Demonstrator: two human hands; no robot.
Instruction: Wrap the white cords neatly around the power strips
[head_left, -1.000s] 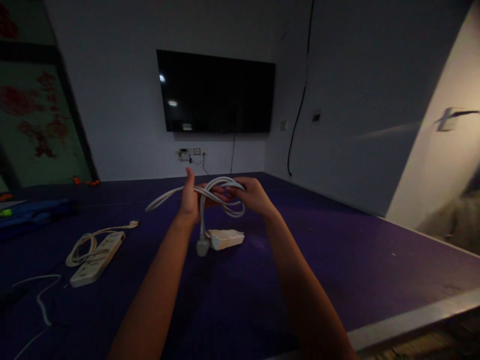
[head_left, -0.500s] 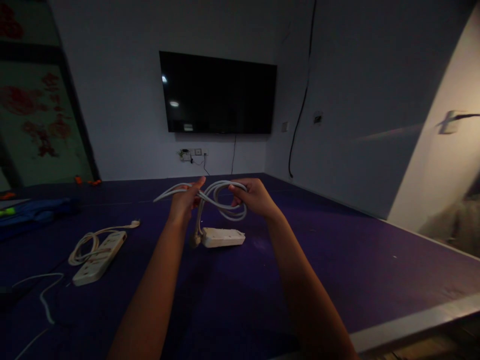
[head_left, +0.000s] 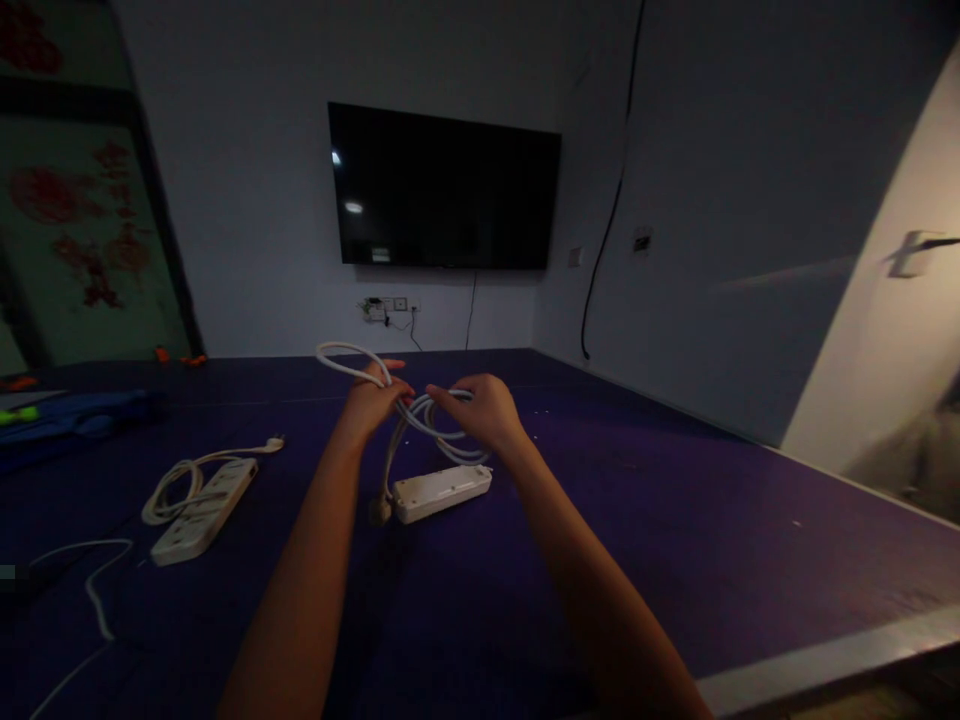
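Observation:
A looped white power cord [head_left: 352, 350] runs between my two hands above the purple tabletop. My left hand [head_left: 373, 402] pinches it, and one loop sticks out past the fingers to the left. My right hand [head_left: 484, 410] is closed on the coils on the other side, its thumb pointing toward the left hand; some coils hang below it. Beneath the hands, a white power strip [head_left: 442, 490] shows its long plain side, tilted slightly. A plug [head_left: 380, 510] is at its left end, under the hanging cord.
Another power strip [head_left: 206, 510] with a coiled cord lies at the left. Nearer is a thin white cable [head_left: 94, 590]. Blue cloth [head_left: 97, 412] and orange items [head_left: 193, 360] sit farther back. The table's pale edge [head_left: 840, 645] runs along the right front. A television [head_left: 450, 190] hangs on the wall.
My hands have come closer together, the right moving left and slightly down. The left-hand loop has risen and opened wider. The power strip beneath has turned and shifted a little.

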